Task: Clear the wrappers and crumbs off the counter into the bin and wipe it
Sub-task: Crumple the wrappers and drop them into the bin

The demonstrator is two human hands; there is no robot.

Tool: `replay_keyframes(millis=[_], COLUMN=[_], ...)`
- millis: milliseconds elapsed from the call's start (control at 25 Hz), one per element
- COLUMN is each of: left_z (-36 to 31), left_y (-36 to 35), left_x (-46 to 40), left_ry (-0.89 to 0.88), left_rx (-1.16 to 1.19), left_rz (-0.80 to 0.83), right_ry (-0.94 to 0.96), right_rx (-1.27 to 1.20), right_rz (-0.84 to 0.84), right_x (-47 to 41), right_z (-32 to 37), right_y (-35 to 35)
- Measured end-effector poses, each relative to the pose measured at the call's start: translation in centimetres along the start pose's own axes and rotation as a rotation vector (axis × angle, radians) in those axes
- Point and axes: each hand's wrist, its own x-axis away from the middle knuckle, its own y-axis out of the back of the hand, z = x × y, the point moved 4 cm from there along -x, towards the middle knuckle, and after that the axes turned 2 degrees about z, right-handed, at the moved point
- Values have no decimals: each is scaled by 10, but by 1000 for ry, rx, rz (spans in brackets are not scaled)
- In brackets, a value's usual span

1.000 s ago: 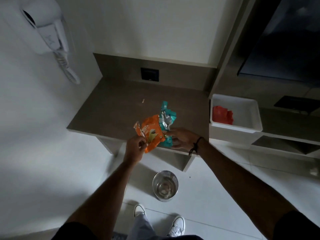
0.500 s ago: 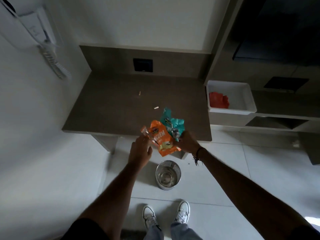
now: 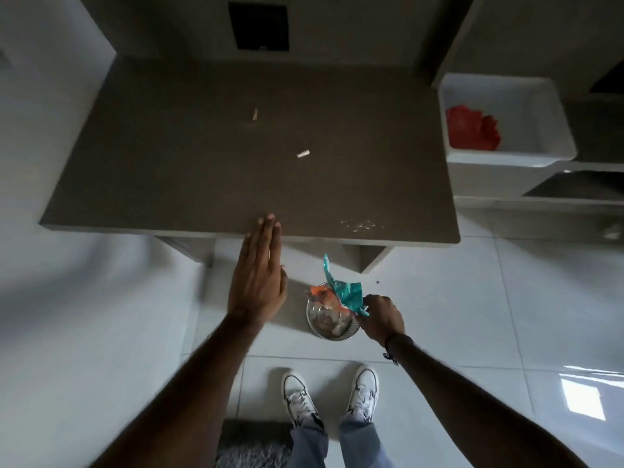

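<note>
My right hand (image 3: 381,317) grips a teal wrapper (image 3: 344,290) and an orange wrapper (image 3: 322,295) together, right over the round metal bin (image 3: 329,320) on the floor below the counter's front edge. My left hand (image 3: 258,275) is flat and empty, fingers together, with its fingertips over the front edge of the brown counter (image 3: 169,170). On the counter lie two small pale scraps (image 3: 303,154) (image 3: 255,113) and a patch of crumbs (image 3: 361,225) near the front right corner.
A white tub (image 3: 540,96) holding a red cloth (image 3: 472,127) stands on a shelf right of the counter. A black wall plate (image 3: 258,26) sits on the backsplash. My white shoes (image 3: 299,396) are on the tiled floor, with a grey rug (image 3: 253,444) beside them.
My right hand has carried both wrappers off the counter and down over the bin. My left hand has let go of the orange wrapper and now lies flat at the counter edge.
</note>
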Motion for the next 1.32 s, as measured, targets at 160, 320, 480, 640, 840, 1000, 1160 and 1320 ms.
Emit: replay_keyframes(millis=[160, 320, 480, 640, 840, 1000, 1160, 1320], left_z=[-1, -3, -4, -6, -17, -23, -22, 1], left_y=[-32, -53, -54, -31, 13, 74, 120, 133], left_x=[-8, -14, -17, -12, -3, 1, -19, -65], left_ry=[41, 110, 137, 99, 109, 135, 204, 223], left_rx=[-72, -143, -121, -63, -54, -40, 84, 125], left_rz=[-149, -308, -330, -180, 204, 316, 169, 184], right_ry=[3, 84, 119, 131, 241, 439, 575, 574], right_rx=[130, 273, 331, 270, 213, 199, 165, 136], right_rz=[53, 111, 135, 88, -22, -213, -396, -359], right_x=[-59, -107, -112, -64, 10, 51, 55, 24], right_z=[-39, -54, -55, -43, -12, 44, 99, 153], right_y=[-85, -136, -138, -88, 4, 103, 180, 215])
